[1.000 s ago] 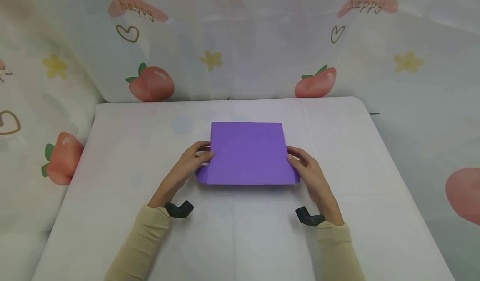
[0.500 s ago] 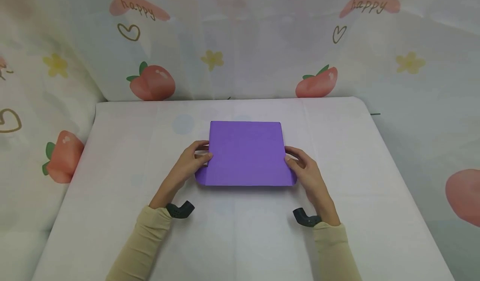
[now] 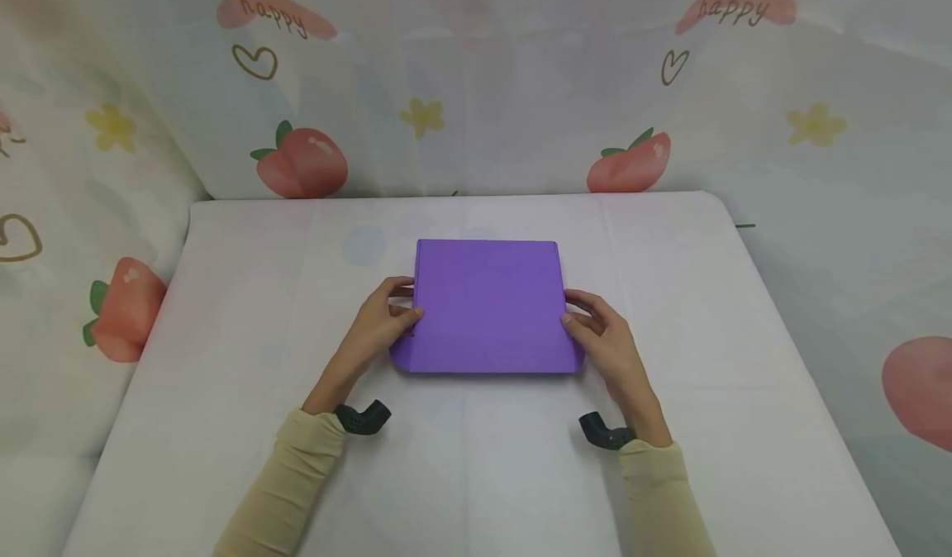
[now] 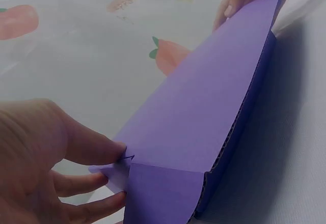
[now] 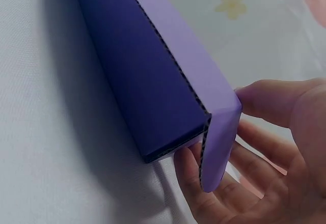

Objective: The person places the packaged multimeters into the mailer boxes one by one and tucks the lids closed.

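A flat purple cardboard box lies between my hands on the white-covered table, its lid slanting over the base. My left hand holds the left side, thumb at the lid's edge and fingers at the side. In the left wrist view, a side flap folds down at the lid's near corner. My right hand grips the right side. The right wrist view shows that thumb at the lid edge, fingers behind another flap sticking out past the base. The inside of the box is hidden.
White cloth covers the table. A backdrop printed with peaches, hearts and flowers hangs behind and at the sides. Each wrist wears a black camera mount, one at the left and one at the right.
The lid's front edge has come slightly nearer and lower, and its right end has shifted a little left. My right hand has moved slightly left with it; both hands keep their hold.
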A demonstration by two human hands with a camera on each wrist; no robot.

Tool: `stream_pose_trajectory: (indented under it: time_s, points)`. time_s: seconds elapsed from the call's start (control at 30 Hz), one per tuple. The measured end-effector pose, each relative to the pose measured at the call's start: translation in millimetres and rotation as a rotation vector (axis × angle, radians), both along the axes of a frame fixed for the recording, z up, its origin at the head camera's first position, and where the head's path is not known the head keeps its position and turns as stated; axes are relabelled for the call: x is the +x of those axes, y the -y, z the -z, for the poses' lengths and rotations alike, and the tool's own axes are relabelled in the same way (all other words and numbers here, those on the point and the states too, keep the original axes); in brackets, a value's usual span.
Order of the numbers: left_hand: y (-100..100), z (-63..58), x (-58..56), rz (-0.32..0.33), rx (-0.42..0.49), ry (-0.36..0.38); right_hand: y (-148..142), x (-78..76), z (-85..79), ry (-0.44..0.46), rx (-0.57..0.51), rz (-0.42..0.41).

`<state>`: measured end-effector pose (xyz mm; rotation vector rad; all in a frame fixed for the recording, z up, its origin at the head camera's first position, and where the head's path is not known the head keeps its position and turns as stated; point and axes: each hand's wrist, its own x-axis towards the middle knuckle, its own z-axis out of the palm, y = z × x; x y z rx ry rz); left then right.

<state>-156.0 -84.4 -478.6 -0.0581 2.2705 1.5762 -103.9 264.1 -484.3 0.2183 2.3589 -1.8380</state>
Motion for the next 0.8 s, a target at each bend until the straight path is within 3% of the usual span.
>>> stream_pose_trajectory:
  time_s: [0.5,0.8]
  points:
    - [-4.7,2.1,2.2,-0.030,-0.049,-0.017,2.3,1.4,-0.3,0.033,-0.010,0.029]
    - [-4.2,3.8,2.6,-0.035,-0.049,-0.017,2.7,1.8,1.0,0.000,0.050,0.012]
